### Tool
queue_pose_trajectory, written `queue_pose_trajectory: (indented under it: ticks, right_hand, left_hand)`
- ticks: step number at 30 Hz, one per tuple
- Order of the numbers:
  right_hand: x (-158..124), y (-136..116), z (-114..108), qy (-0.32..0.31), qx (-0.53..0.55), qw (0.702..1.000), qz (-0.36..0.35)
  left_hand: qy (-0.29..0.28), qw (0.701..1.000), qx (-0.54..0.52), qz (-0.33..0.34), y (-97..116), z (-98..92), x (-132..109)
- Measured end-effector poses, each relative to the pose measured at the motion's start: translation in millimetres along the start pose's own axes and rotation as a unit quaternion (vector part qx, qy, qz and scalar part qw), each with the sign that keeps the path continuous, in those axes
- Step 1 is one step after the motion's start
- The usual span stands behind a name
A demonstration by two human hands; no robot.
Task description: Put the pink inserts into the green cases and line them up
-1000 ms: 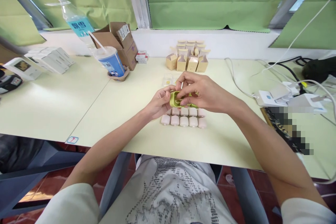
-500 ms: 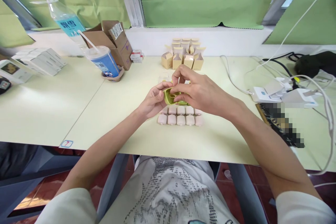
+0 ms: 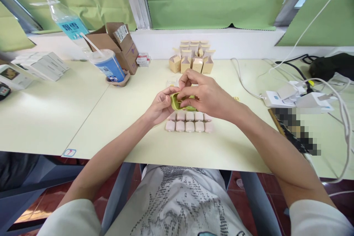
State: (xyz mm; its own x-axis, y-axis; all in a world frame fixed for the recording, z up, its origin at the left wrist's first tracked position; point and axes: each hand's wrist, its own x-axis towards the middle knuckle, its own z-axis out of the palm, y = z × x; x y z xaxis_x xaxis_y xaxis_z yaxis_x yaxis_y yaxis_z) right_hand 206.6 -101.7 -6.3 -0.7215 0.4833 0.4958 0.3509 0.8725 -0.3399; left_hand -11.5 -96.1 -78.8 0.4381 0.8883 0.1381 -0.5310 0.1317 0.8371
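Both my hands meet above the middle of the pale yellow table (image 3: pixel 83 118). My left hand (image 3: pixel 159 106) grips the left end of a small green case (image 3: pixel 175 102), fingers curled round it. My right hand (image 3: pixel 206 96) pinches the same green case from the right and above, fingertips pressed onto it. Directly below my hands lie several small pinkish-white cases (image 3: pixel 189 122) set in two rows on the table. Behind my hands stand several small tan cardboard boxes (image 3: pixel 193 59) with open flaps.
At the back left stand a blue drink cup with a straw (image 3: pixel 107 67), a water bottle (image 3: pixel 66 22), an open brown carton (image 3: pixel 120 42) and a stack of white boxes (image 3: pixel 41 65). White chargers and cables (image 3: pixel 298 96) lie on the right, beside a dark pouch (image 3: pixel 332 66).
My hands stay on the green case with the right fingers shifting slightly on it. The view has drifted a little, so everything sits slightly further left.
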Motion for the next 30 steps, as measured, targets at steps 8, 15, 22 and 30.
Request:
queue_pose_trajectory:
  ticks: [8,15,22,30]
  right_hand:
    - [-2,3,-11,-0.019,0.048,0.998,-0.022]
    - [-2,6,-10,0.008,-0.015,0.998,-0.057]
    - [-3,-5,-14,-0.02,-0.085,0.995,-0.05]
    - [-1,-7,-5,-0.014,-0.049,0.998,-0.022]
  left_hand:
    - [-0.043,0.998,0.0,-0.034,-12,-3.2,-1]
    - [-0.057,0.998,-0.012,-0.03,-10,-4.5,0]
    - [-0.073,0.996,-0.023,-0.035,-12,-4.1,0]
    - [-0.066,0.997,-0.013,-0.023,-8,-7.5,0]
